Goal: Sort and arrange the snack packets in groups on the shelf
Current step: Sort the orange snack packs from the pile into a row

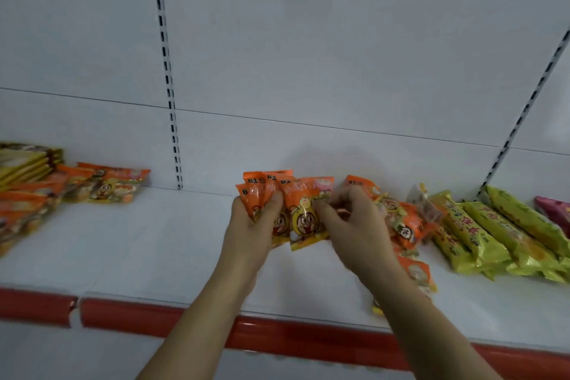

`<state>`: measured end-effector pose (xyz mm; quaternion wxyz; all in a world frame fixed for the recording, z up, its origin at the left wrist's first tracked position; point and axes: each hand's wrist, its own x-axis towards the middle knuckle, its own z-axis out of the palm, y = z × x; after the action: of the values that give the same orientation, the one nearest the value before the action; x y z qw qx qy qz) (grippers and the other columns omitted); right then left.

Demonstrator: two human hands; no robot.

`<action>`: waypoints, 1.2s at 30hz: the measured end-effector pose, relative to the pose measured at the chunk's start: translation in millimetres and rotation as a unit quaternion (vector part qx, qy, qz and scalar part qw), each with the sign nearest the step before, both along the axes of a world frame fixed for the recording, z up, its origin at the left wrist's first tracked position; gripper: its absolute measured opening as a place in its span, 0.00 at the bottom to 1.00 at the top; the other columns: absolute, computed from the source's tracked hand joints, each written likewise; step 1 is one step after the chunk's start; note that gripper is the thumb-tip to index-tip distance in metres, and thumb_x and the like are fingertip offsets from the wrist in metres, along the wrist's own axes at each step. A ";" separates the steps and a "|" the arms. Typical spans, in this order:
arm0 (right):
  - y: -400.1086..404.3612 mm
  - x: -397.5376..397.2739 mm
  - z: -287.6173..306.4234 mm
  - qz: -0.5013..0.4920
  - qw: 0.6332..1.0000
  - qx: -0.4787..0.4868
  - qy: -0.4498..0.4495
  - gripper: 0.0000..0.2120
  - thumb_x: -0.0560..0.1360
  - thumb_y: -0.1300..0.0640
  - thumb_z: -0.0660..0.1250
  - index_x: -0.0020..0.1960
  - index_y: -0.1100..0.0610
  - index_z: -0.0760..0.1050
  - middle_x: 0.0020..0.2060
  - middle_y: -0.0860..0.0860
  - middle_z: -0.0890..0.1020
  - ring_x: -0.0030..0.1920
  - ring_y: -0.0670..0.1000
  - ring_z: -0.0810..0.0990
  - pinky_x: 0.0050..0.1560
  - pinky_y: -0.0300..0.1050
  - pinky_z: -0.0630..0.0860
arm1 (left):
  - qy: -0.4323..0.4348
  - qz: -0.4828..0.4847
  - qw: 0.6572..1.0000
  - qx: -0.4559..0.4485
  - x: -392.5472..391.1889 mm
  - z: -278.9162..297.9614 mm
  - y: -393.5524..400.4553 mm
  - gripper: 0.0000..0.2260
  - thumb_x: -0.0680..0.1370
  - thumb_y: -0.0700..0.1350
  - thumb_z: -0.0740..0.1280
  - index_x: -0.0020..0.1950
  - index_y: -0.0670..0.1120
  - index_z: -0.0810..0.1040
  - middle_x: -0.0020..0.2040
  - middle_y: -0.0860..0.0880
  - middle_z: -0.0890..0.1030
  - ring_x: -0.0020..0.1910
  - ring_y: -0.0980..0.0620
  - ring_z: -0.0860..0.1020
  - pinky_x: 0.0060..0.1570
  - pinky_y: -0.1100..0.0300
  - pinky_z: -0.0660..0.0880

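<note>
head view, step in hand: i judge i am mid-gather, collecting orange packets into one bunch before placing them with their group.
left hand [251,227]: fingers curled round a fan of orange packets [288,210], held upright just above the shelf [154,244].
right hand [354,225]: fingers bent at the right edge of the front packet; i read it as pinching that edge, but motion blur leaves this unsure.
loose orange packets [407,225]: heaped just right of my right hand, some under the wrist.
sorted orange group [101,185]: far left, well apart.
yellow-green packets [493,237]: in a row at right.
next move: i judge it calls for squaring the bunch, then picking up the loose ones.
hard to make out: packet count in the fan; the small pale packet [424,205]; a pink packet [555,210] cut off at the right edge; the left stacks blurred.
</note>
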<state>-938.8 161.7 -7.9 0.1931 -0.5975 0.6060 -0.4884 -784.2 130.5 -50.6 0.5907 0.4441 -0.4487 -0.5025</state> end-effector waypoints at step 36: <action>-146.6 377.2 -65.9 -0.039 0.992 0.081 0.091 0.10 0.76 0.51 0.69 0.42 0.58 0.77 0.37 0.51 0.83 0.42 0.54 0.80 0.41 0.47 0.75 | -0.017 0.122 0.992 0.006 424.4 -2.1 -7.8 0.21 0.70 0.65 0.71 0.60 0.60 0.79 0.53 0.61 0.86 0.53 0.59 0.85 0.58 0.50 0.80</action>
<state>-561.5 15.2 -73.8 0.1657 -0.5976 0.6816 -0.3884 -359.8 122.7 -52.7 0.6375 0.5073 -0.3979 -0.4217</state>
